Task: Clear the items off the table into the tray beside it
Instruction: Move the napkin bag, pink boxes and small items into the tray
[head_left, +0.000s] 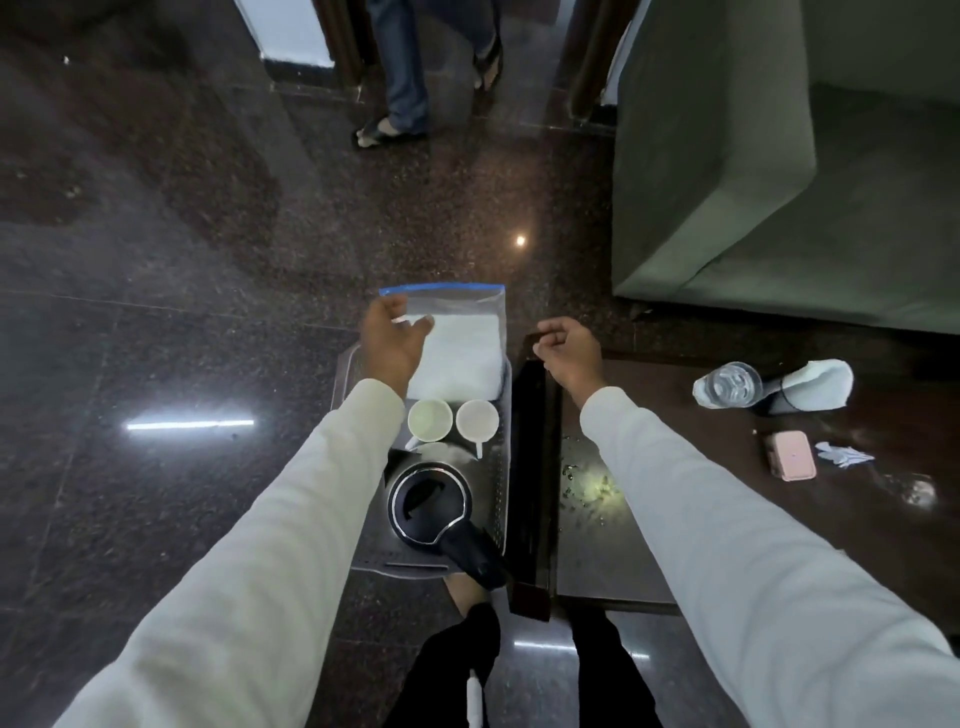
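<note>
A grey tray (500, 499) sits on the floor left of the dark wooden table (727, 499). In it lie a clear zip bag with a blue top holding white tissues (462, 353), two white cups (430, 420) (477, 420) and a black kettle (428, 503). My left hand (390, 343) pinches the bag's near left corner over the tray's far end. My right hand (569, 351) hovers over the table's far left corner with loosely curled fingers, holding nothing. On the table remain a clear glass (730, 385), a black holder with white napkins (810, 387), a pink case (790, 455) and a crumpled wrapper (844, 455).
A green sofa (753, 156) stands beyond the table at the right. Another person's legs in sandals (405, 104) stand on the dark granite floor ahead. Crumbs and a wet patch (587, 483) mark the table's left part. My own legs are below.
</note>
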